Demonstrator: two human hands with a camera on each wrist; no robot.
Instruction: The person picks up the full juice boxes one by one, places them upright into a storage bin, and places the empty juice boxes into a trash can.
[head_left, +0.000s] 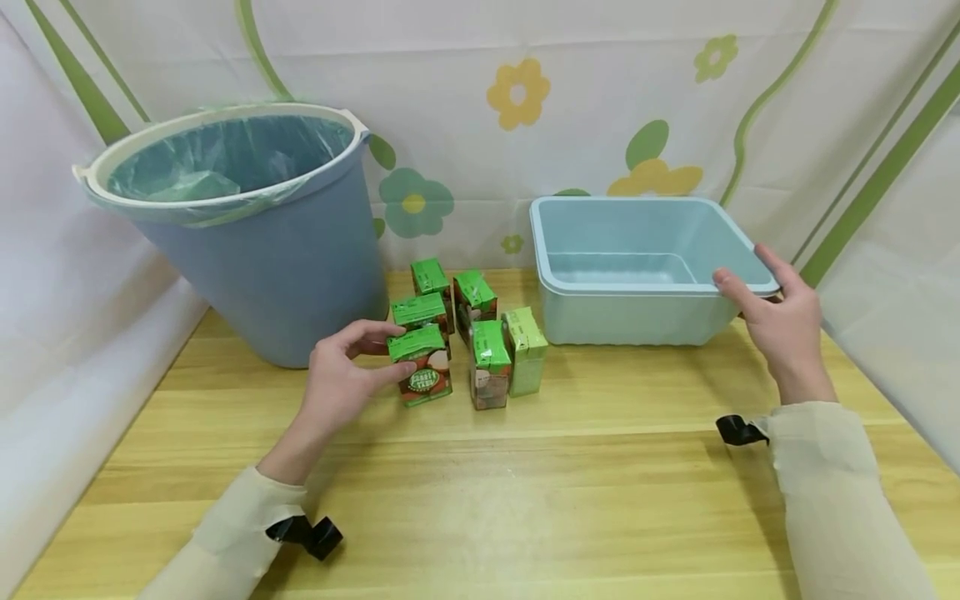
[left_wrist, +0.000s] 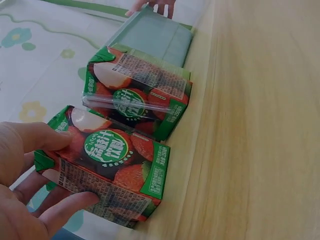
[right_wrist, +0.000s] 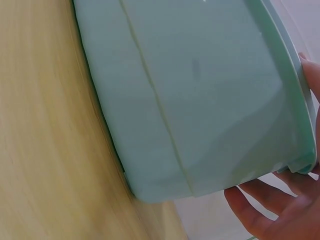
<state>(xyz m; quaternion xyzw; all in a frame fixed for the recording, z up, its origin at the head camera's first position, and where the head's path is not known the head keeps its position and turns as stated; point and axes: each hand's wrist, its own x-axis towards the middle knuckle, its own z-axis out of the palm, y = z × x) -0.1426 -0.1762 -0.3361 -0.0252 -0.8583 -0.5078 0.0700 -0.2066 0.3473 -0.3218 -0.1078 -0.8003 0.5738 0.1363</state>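
Note:
My left hand [head_left: 341,379] holds a lychee juice carton [head_left: 426,379] upright on the table, thumb on its front and fingers at its far side. In the left wrist view this carton [left_wrist: 115,150] shows its fruit print. Close behind and beside it stand several more green-topped juice cartons [head_left: 491,379], along with a pale green carton [head_left: 528,354]. My right hand [head_left: 787,325] grips the right corner of a light blue plastic bin [head_left: 622,317], its thumb over the rim. In the right wrist view the fingers lie against the outside of the bin [right_wrist: 190,100].
A large blue trash can [head_left: 277,267] lined with a thin green bag stands at the back left. The wooden table [head_left: 480,508] runs up to a white curtain [head_left: 465,100] with printed flowers. A black strap [head_left: 307,533] hangs at the left wrist.

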